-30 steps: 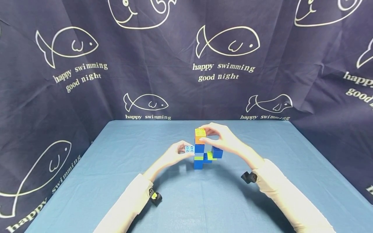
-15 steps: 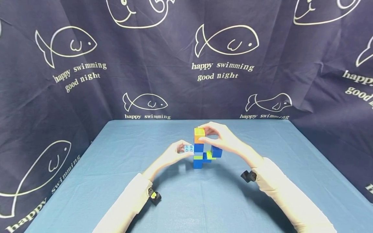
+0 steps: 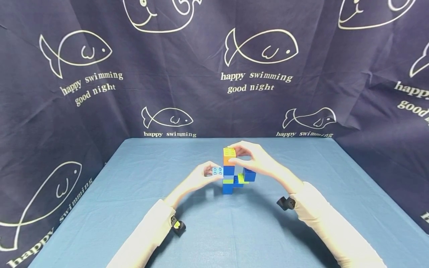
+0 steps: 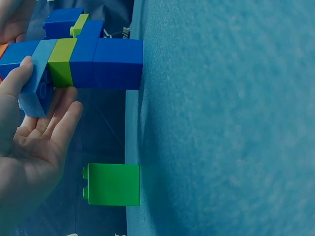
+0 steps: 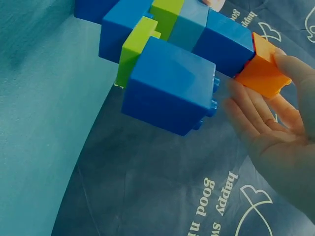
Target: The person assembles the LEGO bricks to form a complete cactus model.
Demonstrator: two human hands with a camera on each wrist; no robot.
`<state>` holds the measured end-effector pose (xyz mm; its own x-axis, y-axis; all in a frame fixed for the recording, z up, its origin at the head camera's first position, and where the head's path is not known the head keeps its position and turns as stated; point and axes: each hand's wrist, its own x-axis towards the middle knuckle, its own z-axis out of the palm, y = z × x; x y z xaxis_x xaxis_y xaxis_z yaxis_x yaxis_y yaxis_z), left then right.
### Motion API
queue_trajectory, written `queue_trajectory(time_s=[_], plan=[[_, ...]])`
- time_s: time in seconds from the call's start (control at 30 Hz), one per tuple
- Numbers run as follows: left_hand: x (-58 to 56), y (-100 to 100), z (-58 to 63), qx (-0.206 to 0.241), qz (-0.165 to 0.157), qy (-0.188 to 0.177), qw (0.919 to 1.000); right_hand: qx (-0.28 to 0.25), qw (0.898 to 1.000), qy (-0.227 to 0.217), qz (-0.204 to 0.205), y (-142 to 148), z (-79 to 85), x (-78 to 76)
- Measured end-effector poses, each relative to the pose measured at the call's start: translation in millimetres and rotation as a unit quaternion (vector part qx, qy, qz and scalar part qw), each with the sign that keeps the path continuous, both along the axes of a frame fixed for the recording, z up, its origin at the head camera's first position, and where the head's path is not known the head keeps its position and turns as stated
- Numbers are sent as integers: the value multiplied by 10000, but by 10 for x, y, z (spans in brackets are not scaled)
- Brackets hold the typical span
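Observation:
A brick tower stands near the middle of the table, with a dark blue brick [image 3: 227, 188] at its foot. My left hand [image 3: 197, 178] pinches the light blue brick [image 4: 37, 93], which sticks out on the tower's left side. At the top, my right hand [image 3: 256, 158] holds the orange brick [image 5: 264, 67] between thumb and fingers. Beneath the orange brick is another dark blue brick [image 3: 229, 171]. A side arm reaches right from the tower, bearing a thin lime brick [image 5: 135, 51] and a blue brick [image 5: 167, 86] above it.
A green brick [image 4: 114, 185] stands apart on the blue table cloth [image 3: 214, 230] in the left wrist view; I cannot make it out in the head view. A dark curtain [image 3: 201, 85] with fish drawings hangs behind and beside the table.

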<state>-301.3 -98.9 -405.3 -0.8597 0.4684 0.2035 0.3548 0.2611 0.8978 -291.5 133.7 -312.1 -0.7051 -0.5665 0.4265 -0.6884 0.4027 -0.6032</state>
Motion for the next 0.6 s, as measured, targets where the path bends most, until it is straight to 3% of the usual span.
queue_trajectory(time_s=[0.2, 0.43, 0.6], plan=[[23, 3, 24, -72, 117, -51, 9999, 13, 9999, -135, 46, -12, -23, 2], [204, 21, 281, -74, 31, -78, 9999, -79, 9998, -78, 134, -15, -43, -8], [247, 19, 323, -98, 19, -108, 9999, -39, 10000, 35, 72, -15, -81, -6]])
